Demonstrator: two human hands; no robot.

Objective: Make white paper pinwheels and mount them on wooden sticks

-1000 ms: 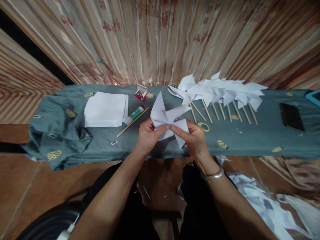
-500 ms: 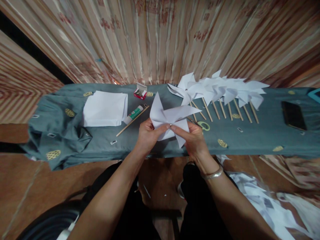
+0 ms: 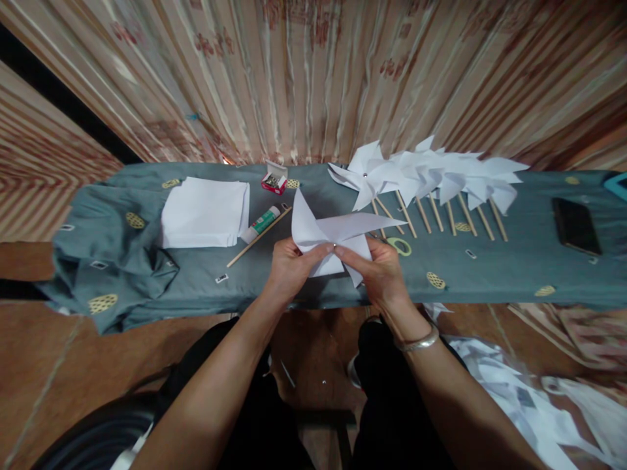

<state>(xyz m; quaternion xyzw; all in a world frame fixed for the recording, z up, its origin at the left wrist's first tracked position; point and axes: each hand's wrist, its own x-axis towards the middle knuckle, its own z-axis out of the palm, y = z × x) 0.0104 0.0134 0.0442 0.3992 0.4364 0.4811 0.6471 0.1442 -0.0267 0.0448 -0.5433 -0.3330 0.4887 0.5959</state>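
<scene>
Between my two hands is a white paper pinwheel (image 3: 337,228), held above the near edge of the table. My left hand (image 3: 292,264) grips it from the left, and my right hand (image 3: 379,267) from the right. Both thumbs meet at its centre, pressing beside a small shiny thumbtack (image 3: 334,246). The fingers behind the paper are hidden. A thin wooden stick (image 3: 259,237) lies to the left of my hands, against a green and white glue stick (image 3: 263,223). Past my right hand shows a pair of scissors with a pale green handle (image 3: 400,246).
A stack of white paper (image 3: 206,212) lies at left on the grey-green tablecloth (image 3: 509,274). An open red box of thumbtacks (image 3: 274,179) stands behind. Several pinwheels on sticks (image 3: 431,173) overlap at the back right, near a black phone (image 3: 575,225). Paper scraps (image 3: 509,385) lie below right.
The pinwheel has tilted slightly in my hands, its left upper blade dipping and its right blade reaching farther right. Both hands keep their hold in nearly the same place.
</scene>
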